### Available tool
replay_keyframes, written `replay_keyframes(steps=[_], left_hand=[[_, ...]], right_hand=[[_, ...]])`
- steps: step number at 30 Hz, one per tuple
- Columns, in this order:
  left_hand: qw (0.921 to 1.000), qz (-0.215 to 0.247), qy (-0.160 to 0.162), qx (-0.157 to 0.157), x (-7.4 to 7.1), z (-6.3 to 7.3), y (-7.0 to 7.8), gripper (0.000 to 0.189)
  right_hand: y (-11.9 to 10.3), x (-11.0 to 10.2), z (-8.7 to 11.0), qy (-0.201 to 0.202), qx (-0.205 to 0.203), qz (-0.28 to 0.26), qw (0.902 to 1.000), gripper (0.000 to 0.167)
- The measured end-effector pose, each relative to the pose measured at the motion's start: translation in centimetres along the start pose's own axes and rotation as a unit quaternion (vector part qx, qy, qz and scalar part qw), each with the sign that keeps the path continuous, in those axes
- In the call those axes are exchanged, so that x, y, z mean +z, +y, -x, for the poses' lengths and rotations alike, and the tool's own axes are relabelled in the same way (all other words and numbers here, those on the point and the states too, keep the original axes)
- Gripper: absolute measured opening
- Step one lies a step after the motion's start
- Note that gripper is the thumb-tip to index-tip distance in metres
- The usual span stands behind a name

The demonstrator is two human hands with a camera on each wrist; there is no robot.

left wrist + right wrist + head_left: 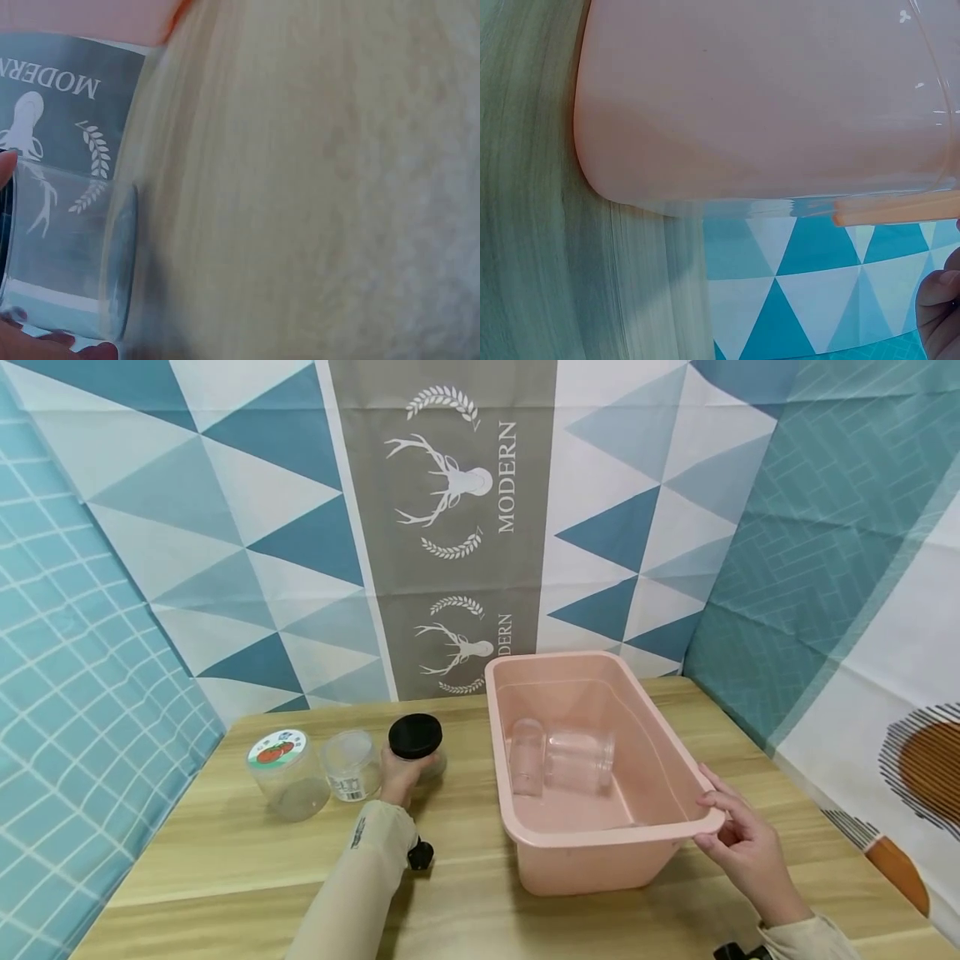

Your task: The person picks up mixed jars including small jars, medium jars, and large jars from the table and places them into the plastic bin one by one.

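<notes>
My left hand grips a clear jar with a black lid, its fingers and thumb around the side just under the lid. In the left wrist view the clear wall of that jar shows between thumb and fingers. The jar stands left of a pink plastic basin. At the basin's near right corner my right hand pinches the rim, with fingers over it and the thumb lower. Inside the basin lie a narrow clear jar and a wider clear jar on its side.
Left of the gripped jar stand a small clear tub with a barcode label and a clear jar with a tomato-printed lid. All rest on a wood-grain table. Patterned cloth hangs behind and at both sides.
</notes>
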State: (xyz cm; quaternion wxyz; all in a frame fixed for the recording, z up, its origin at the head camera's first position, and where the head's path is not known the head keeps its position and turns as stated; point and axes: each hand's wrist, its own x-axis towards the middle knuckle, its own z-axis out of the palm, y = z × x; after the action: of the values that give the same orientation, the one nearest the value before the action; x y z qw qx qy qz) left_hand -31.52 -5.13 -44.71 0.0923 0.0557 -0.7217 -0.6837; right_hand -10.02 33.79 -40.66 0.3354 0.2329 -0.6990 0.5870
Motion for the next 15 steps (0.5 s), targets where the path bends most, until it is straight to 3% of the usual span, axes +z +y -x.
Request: replay_keyframes(steps=[8, 15], left_hand=[[0.9998, -0.012, 0.014, 0.011, -0.17, -0.26, -0.94, 0.086], [0.9983, -0.046, 0.015, 0.03, -0.42, -0.39, -0.74, 0.089]], right_hand=[[-0.22, -0.02, 0.03, -0.019, -0.005, 0.02, 0.9996, 0.032], [0.14, -0.04, 0.05, -0.016, -0.012, 0.012, 0.9997, 0.033]])
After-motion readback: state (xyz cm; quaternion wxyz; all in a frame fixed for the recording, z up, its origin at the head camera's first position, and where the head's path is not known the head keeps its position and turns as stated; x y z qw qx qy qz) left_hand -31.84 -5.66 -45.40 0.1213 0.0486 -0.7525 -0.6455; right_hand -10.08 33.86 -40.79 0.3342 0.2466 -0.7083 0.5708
